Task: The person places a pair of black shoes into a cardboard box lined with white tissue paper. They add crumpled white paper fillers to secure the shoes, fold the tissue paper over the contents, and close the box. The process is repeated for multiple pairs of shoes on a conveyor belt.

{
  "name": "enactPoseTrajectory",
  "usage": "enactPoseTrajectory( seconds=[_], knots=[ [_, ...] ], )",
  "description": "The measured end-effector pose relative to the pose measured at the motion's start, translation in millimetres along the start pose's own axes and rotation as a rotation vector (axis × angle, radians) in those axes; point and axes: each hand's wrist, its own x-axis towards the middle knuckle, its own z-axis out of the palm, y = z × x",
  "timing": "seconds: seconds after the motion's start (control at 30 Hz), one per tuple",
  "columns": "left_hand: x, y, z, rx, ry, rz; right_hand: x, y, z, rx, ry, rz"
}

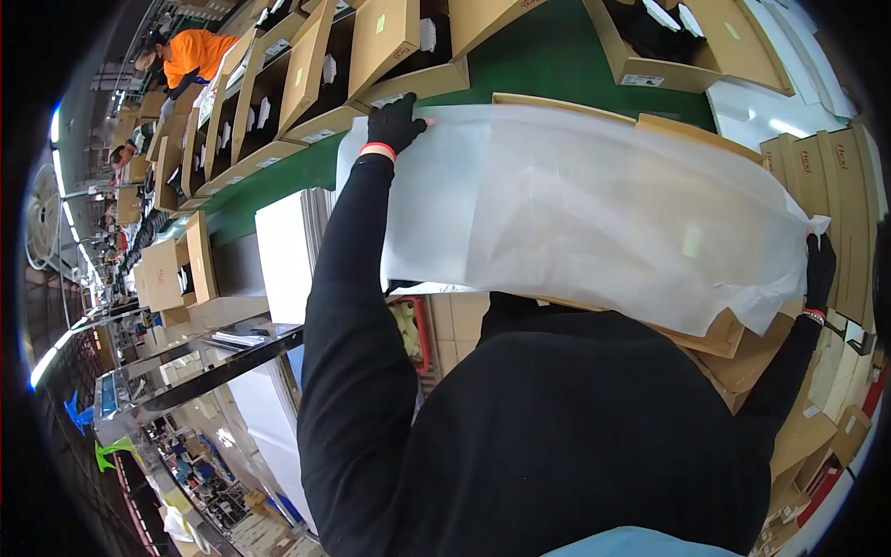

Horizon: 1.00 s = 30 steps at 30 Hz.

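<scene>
Red lettering [841, 156] on brown cartons [846, 213]; white label [642, 81] on box [694, 83].

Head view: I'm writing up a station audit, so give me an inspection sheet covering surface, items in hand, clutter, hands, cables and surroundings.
Surface: green worktop, partly covered by boxes and paper.
Items in hand: one translucent white sheet, spread wide over cardboard whose edges show beyond it.
Clutter: stack of white sheets left of the left arm; row of open cardboard boxes at upper left.
Hands: black-gloved left hand on the sheet's upper-left edge; black-gloved right hand pinching its right end.
Cables: nothing seen near the hands.
Surroundings: person in orange at upper left; upright cartons at right.
</scene>
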Motion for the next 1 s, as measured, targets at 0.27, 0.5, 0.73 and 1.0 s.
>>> enactPoseTrajectory(
  seconds=[0.27, 0.5, 0.73, 1.0],
  knots=[
    [-88.5, 42.2, -25.2, 0.005, 0.487, -0.003, 41.1, 29.2, 8.8, -0.064, -0.149, -0.025],
    [-186.7, 117.7, 44.4, -0.455, 0.283, 0.087, 24.7, -140.7, -36.2, -1.078, -0.06, 0.088],
    [-209.3, 130.8, 40.2, -0.545, 0.059, -0.012, -56.9, -268.4, 61.8, -0.582, -0.318, -0.833],
    [-221.2, 133.5, 38.2, -0.739, -0.022, 0.068, -32.9, -365.8, 136.4, 0.216, -0.075, -1.127]
  ],
)
